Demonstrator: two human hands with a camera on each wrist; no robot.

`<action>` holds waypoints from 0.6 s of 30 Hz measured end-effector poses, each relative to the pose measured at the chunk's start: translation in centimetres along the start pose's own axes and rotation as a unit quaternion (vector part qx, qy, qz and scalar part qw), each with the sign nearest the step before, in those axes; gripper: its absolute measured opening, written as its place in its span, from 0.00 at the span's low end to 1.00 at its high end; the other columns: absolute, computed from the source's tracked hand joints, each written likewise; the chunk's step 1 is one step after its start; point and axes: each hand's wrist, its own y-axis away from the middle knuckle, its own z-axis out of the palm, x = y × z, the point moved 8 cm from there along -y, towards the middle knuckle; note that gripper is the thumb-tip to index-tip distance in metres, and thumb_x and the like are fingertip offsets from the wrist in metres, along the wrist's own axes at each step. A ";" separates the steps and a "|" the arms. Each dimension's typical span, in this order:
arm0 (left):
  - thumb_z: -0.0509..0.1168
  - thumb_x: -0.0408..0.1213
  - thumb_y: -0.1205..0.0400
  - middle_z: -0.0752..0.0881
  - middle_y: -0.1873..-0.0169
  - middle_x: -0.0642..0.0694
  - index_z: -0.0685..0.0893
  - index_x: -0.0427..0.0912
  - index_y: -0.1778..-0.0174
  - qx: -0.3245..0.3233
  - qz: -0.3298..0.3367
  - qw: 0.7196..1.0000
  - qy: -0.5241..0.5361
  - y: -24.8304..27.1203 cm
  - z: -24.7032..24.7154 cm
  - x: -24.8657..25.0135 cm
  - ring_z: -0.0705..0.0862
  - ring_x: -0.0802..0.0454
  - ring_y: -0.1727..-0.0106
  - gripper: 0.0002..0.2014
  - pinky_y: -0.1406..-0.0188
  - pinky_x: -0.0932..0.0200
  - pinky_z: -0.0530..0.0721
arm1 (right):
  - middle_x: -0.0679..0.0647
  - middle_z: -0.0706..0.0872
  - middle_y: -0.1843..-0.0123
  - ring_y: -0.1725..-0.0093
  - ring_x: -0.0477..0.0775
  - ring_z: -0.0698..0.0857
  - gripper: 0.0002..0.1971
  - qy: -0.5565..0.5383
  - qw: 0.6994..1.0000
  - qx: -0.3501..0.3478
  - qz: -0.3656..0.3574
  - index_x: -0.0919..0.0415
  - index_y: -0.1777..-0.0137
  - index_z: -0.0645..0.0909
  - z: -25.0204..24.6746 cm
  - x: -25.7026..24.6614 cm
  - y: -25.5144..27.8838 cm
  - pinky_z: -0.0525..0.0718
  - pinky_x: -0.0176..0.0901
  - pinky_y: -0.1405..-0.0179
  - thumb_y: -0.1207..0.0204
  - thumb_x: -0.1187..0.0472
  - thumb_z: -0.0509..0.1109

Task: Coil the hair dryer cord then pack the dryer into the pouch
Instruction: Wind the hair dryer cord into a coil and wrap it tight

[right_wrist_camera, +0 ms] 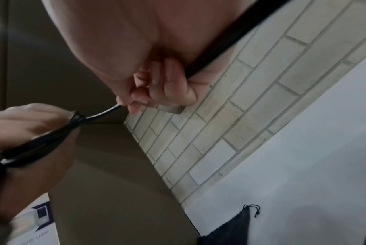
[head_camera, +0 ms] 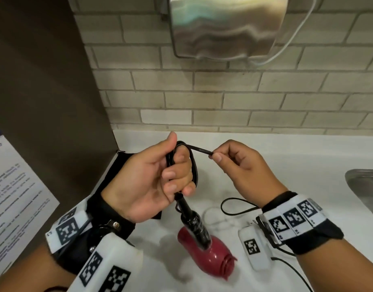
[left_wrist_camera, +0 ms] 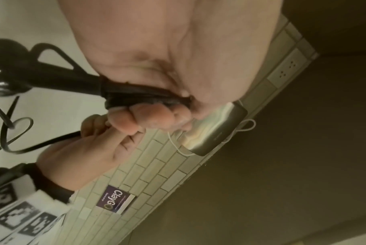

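My left hand (head_camera: 173, 173) grips several loops of the black cord (head_camera: 195, 165), fingers curled through the coil. The hair dryer (head_camera: 206, 256), red body with a black handle (head_camera: 191, 224), points down from that fist to the white counter (head_camera: 276, 148). My right hand (head_camera: 218, 157) pinches the cord a short way right of the coil, and the strand between the hands is taut. More cord lies in a loose loop (head_camera: 234, 207) on the counter. In the right wrist view the black drawstring pouch (right_wrist_camera: 230, 228) lies flat on the counter; in the head view my left wrist mostly hides it.
A steel sink (head_camera: 364, 186) sits at the right edge. A metal hand dryer (head_camera: 223, 26) with a white cable hangs on the brick wall. A brown partition (head_camera: 44, 91) with a poster (head_camera: 13, 197) closes off the left. A small white box (head_camera: 255, 249) lies by my right wrist.
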 end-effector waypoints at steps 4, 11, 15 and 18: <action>0.50 0.50 0.09 0.75 0.79 0.49 0.77 0.41 0.64 0.004 0.039 0.999 0.018 -0.3 0.1 0.8 0.78 0.50 0.76 0.23 0.60 0.52 0.83 | 0.52 0.79 0.68 0.69 0.43 0.74 0.07 0.014 1.000 0.018 -0.001 0.58 0.55 0.83 0.6 0.4 1.0 0.75 0.33 0.66 0.17 0.58 0.69; 0.44 0.44 0.08 0.80 0.25 0.31 0.73 0.29 0.23 0.023 0.167 0.979 -0.111 -1.3 -1.2 3.3 0.75 0.42 0.19 0.26 0.14 0.42 0.59 | 0.41 0.81 0.67 0.67 0.46 0.80 0.08 0.225 0.967 -0.064 -0.103 0.52 0.48 0.84 2.4 -1.8 3.5 0.82 0.47 0.67 0.15 0.52 0.65; 0.48 0.45 0.09 0.86 0.29 0.44 0.79 0.38 0.26 0.094 0.176 0.920 -0.336 -1.9 -1.4 1.8 0.79 0.53 0.22 0.23 0.16 0.44 0.64 | 0.42 0.78 0.66 0.68 0.47 0.77 0.09 0.354 0.914 -0.125 -0.153 0.51 0.54 0.82 3.3 -5.2 3.8 0.82 0.49 0.68 0.18 0.51 0.62; 0.48 0.53 0.11 0.90 0.37 0.48 0.84 0.45 0.33 0.100 0.136 0.869 -0.465 -2.3 -1.3 0.4 0.83 0.55 0.29 0.24 0.21 0.43 0.72 | 0.39 0.75 0.66 0.69 0.50 0.82 0.08 0.384 0.892 -0.144 -0.190 0.51 0.59 0.81 3.0 -8.2 3.3 0.82 0.47 0.71 0.20 0.52 0.66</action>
